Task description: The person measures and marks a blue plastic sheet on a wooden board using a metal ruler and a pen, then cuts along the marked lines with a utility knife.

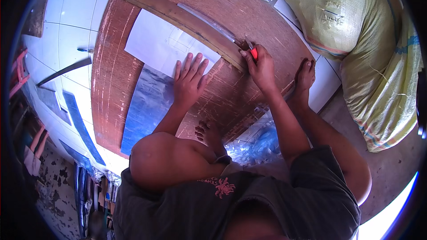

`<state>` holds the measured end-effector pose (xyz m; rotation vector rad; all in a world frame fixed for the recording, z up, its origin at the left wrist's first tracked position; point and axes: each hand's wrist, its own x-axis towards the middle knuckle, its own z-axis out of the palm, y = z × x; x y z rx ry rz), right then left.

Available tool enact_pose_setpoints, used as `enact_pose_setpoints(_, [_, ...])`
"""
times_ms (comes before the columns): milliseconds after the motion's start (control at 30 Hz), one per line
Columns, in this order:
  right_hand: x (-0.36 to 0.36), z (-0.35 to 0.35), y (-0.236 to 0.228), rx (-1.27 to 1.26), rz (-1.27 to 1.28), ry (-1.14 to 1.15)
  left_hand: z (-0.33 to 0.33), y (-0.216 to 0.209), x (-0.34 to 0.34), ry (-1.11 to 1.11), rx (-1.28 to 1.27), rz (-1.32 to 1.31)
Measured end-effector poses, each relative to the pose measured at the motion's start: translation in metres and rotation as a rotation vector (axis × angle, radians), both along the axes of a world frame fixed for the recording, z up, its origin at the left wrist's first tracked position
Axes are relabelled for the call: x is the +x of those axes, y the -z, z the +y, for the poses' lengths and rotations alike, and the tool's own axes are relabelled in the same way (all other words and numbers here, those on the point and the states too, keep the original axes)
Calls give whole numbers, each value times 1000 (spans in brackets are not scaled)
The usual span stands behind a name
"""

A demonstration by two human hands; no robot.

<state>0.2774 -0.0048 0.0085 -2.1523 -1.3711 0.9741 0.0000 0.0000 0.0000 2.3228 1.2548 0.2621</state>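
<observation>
My left hand [190, 80] lies flat with fingers stretched on a white sheet of paper [149, 44] that has a faint drawn outline. Under the paper's lower edge is a glossy blue sheet [149, 102]. A long, worn straight bar [164, 12] runs diagonally across the paper's far edge. At the bar's right end, my right hand [261, 69] is closed around a red cutter knife [254, 53], its blade end pointing away from me. A thin clear strip [209, 21] shows beyond the bar. All this rests on a scratched brown board [262, 22].
My bare feet are at the board's near and right edges. Pale woven sacks [329, 13] stand at the right. On the white tiles at left lie a dark strip [64, 71], a blue strip [82, 126] and a pen-like item [84, 50]. Crumpled clear plastic [262, 144] lies between my legs.
</observation>
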Motion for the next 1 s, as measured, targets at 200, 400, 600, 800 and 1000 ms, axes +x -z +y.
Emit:
enact_pose_setpoints(200, [-2, -3, 2, 18, -12, -7, -2, -3, -2, -8, 0, 15])
enact_pose_setpoints(400, [-3, -1, -8, -2, 5, 10, -1, -1, 0, -10, 2, 24])
enact_pose_setpoints(600, [-6, -4, -13, 47, 29, 19, 0, 1, 1, -6, 0, 22])
enact_pose_setpoints(800, [-5, -7, -8, -10, 26, 22, -1, 2, 3, -4, 3, 23])
enact_pose_setpoints(1000, [-3, -5, -6, 41, 35, 28, 0, 2, 2, -6, 4, 25])
